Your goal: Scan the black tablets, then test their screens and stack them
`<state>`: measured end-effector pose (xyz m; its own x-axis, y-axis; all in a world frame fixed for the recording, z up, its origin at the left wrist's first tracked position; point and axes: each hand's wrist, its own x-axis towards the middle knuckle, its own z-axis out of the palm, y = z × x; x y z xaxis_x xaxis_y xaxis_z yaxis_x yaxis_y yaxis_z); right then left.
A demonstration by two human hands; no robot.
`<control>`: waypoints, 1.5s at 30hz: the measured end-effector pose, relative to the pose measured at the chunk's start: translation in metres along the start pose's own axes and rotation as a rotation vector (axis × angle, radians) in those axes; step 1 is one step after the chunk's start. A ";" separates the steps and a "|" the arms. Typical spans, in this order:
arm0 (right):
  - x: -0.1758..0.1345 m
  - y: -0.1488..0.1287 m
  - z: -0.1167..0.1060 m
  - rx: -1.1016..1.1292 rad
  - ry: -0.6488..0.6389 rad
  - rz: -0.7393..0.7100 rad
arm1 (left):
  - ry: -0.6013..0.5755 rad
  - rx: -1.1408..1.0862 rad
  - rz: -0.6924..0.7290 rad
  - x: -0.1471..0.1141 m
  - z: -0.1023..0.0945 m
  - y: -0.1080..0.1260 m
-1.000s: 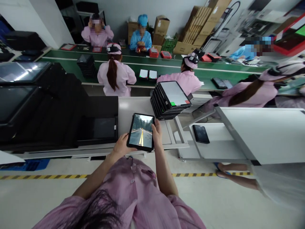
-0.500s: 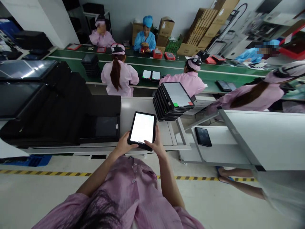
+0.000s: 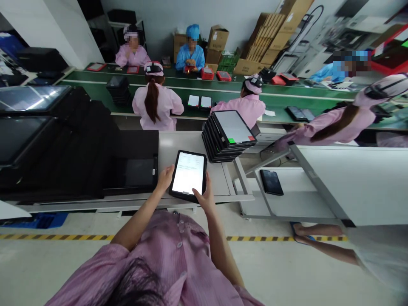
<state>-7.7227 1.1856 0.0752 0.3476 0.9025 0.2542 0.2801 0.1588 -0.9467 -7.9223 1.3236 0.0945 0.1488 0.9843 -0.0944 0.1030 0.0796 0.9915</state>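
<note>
A black-framed tablet with a bright white screen and faint lines of text is held over the front of the white bench. My right hand is closed on its lower right side, thumb over the bottom of the frame and fingers along the right edge. At the left edge, my left hand has its fingers against the side, partly hidden by the tablet. Behind and to the right rises a stack of tablets, the top one lit grey with green and red corner patches. Another dark tablet lies left of my left hand.
Large stacks of black devices fill the bench's left end. To the right, a white cart carries one dark tablet. Across a green conveyor line, several co-workers sit. One person's leg shows beneath the cart.
My left thumb has left the tablet's front corner, and that hand has slid up its left edge. Lines of text now show on the white screen. My right hand keeps its hold.
</note>
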 end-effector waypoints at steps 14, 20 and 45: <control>-0.018 0.007 0.002 0.075 0.090 0.063 | -0.058 0.245 0.094 -0.005 0.002 0.008; -0.013 0.008 -0.001 0.182 0.118 0.169 | -0.241 0.221 0.086 -0.030 -0.026 0.001; 0.113 -0.007 -0.015 -0.310 0.150 -0.208 | -0.153 0.404 0.255 -0.070 -0.029 -0.039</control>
<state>-7.6720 1.2806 0.1132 0.3756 0.7917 0.4818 0.6069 0.1828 -0.7735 -7.9656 1.2562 0.0654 0.3584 0.9277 0.1042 0.4123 -0.2574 0.8739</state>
